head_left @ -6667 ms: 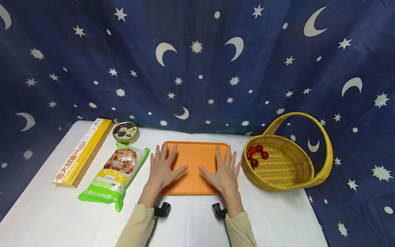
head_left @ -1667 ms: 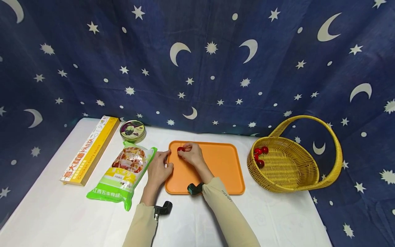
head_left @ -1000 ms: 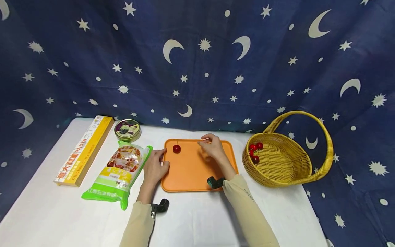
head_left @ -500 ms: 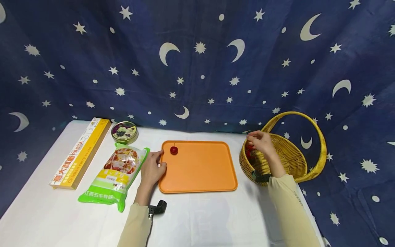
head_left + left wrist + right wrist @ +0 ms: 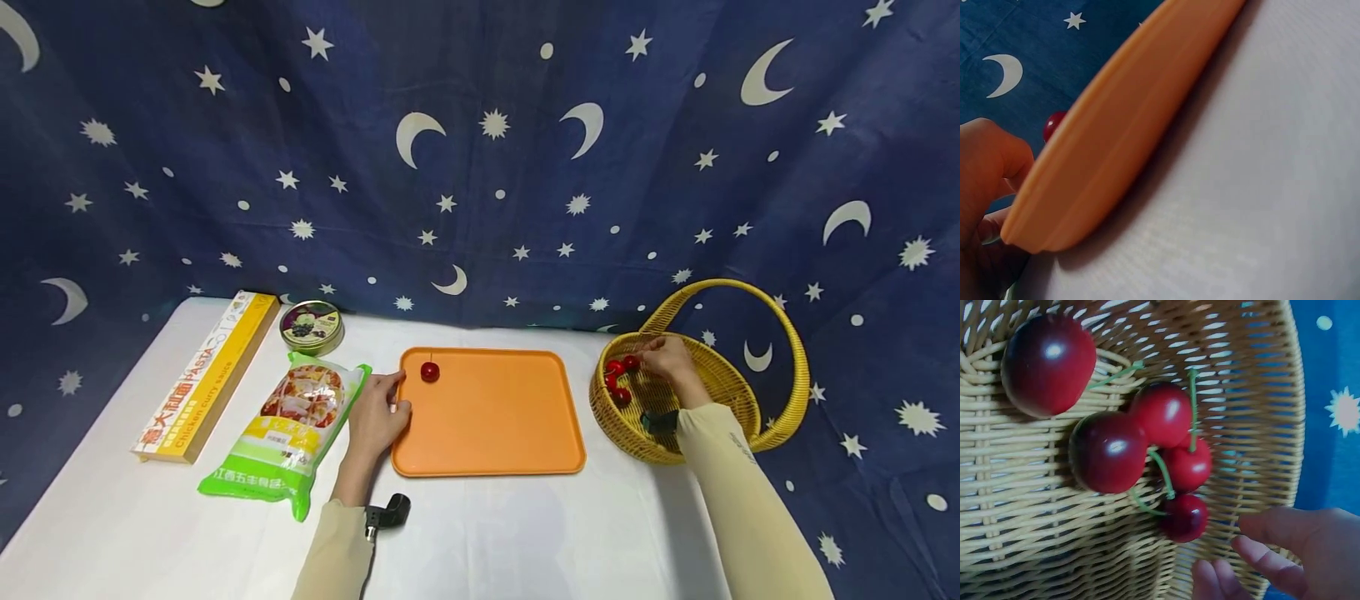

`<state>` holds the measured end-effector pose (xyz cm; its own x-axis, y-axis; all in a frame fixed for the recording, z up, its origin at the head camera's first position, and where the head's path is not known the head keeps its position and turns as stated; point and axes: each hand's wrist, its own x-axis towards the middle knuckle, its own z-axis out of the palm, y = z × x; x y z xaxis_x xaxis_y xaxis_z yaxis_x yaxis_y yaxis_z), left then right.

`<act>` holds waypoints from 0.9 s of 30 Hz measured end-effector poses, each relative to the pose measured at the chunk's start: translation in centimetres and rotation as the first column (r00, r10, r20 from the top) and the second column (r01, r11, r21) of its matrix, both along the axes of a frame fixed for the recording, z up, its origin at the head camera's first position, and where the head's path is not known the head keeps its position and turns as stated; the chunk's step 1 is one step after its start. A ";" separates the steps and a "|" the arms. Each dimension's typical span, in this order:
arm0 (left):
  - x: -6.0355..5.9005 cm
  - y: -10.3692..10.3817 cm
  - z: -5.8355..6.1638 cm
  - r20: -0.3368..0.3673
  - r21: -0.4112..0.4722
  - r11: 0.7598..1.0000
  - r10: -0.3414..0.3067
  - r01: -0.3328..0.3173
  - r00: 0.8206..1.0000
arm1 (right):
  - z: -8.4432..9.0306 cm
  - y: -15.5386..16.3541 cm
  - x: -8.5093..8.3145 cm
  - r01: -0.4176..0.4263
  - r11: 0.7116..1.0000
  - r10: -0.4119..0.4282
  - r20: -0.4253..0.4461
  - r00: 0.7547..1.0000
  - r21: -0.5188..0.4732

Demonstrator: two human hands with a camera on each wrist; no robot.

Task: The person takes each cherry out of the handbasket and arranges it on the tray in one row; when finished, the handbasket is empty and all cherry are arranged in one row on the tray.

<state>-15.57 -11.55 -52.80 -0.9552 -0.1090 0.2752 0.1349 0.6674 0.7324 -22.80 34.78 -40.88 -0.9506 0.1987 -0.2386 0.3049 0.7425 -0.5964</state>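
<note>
My left hand rests against the left edge of the orange tray, index fingertip and thumb at its rim. In the left wrist view, bent fingers lie right beside the tray's side wall. One red cherry with an upright stem sits in the tray's far left corner. My right hand is inside the yellow wicker basket, beside several cherries. In the right wrist view its fingers are apart with nothing between them, close to the nearest cherry.
Left of the tray lie a green-and-white food bag and a long yellow-and-white pasta box. A round tin stands behind the bag. The basket's tall handle arches on its right side. A blue star-patterned cloth hangs behind the white table.
My right hand put a cherry down in the tray's far left corner, let go, then moved right into the basket. My left hand has stayed at the tray's left edge since 1.7 s ago.
</note>
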 end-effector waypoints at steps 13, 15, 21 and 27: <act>0.4 0.9 0.0 0.005 -0.006 0.999 -0.032 0.032 0.999 | -1.9 1.4 0.5 0.067 0.989 -0.054 0.099 0.994 -0.128; 0.5 0.9 0.0 -0.002 -0.006 0.999 -0.035 0.035 0.999 | -1.7 1.2 0.5 0.076 0.987 -0.063 0.094 0.994 -0.145; 0.4 0.2 0.3 0.009 -0.014 1.000 -0.024 0.024 1.000 | 0.6 0.1 0.4 -0.007 0.979 0.018 0.051 0.999 -0.206; 0.3 -0.1 0.5 0.023 -0.019 1.000 -0.017 0.018 1.000 | 4.7 -1.9 0.4 -0.030 0.946 0.025 -0.022 0.999 -0.323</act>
